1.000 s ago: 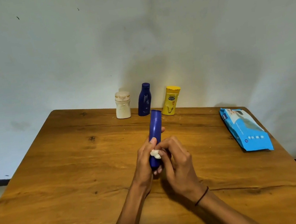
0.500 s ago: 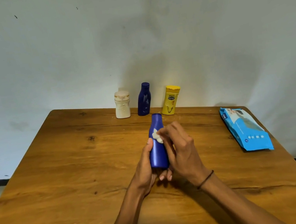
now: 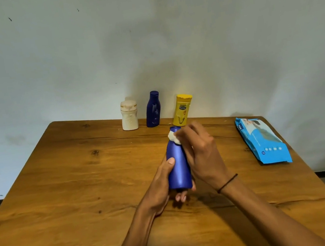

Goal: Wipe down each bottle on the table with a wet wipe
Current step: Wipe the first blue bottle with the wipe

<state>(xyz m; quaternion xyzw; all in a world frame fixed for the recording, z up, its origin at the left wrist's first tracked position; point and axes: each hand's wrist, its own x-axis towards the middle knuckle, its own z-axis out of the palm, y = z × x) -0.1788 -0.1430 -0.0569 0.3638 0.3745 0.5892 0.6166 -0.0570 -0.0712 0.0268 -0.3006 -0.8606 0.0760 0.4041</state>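
head | left hand (image 3: pixel 161 188) grips blue bottle (image 3: pixel 177 162) | right hand (image 3: pixel 200 150) pinches wipe (image 3: pixel 174 138) at neck

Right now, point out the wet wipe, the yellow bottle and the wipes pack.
wet wipe (image 3: pixel 174 137): head view, on the white wad against the held bottle's neck.
yellow bottle (image 3: pixel 181 112): head view, on its labelled front.
wipes pack (image 3: pixel 265 139): head view, on the middle of its blue top face.

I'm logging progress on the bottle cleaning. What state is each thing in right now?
Blue bottle: held off the table, being wiped near its neck.
Wet wipe: bunched, pressed on the bottle.
Left hand: grips the bottle's base.
Right hand: pinches the wipe.
Cream bottle: upright, capped.
Dark blue bottle: upright, capped.
Yellow bottle: upright, capped.
Wipes pack: lying flat.
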